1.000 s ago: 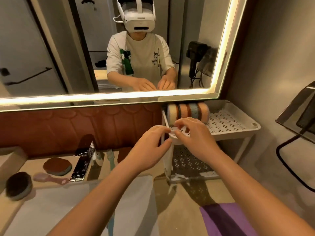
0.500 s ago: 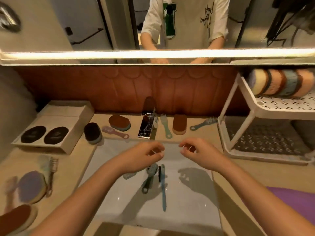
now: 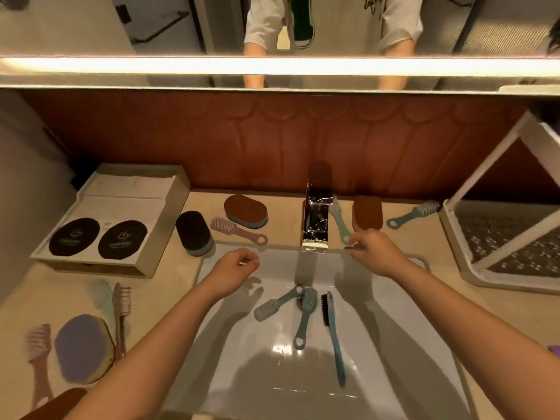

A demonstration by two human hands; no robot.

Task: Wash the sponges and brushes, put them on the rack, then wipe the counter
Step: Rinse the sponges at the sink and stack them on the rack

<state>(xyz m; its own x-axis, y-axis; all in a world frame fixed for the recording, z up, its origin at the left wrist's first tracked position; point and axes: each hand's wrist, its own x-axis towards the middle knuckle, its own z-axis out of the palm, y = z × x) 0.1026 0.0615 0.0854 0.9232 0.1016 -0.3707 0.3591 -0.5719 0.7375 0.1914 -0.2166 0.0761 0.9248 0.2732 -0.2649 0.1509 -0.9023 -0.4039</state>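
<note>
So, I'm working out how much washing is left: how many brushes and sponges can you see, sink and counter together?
Brushes: 9 (3 in the sink, 6 on the counter)
Sponges: 5 (all on the counter)
Total: 14

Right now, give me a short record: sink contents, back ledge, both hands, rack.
Sink: grey brush, teal brush, long thin brush inside
Back ledge: black sponge, pink brush, oval brown sponge left of faucet; pale green brush, second brown sponge, blue-green brush right
Left hand: above sink, fingers curled, grip unclear
Right hand: at sink's back edge beside faucet, grip unclear
Rack: far right, on counter
</note>
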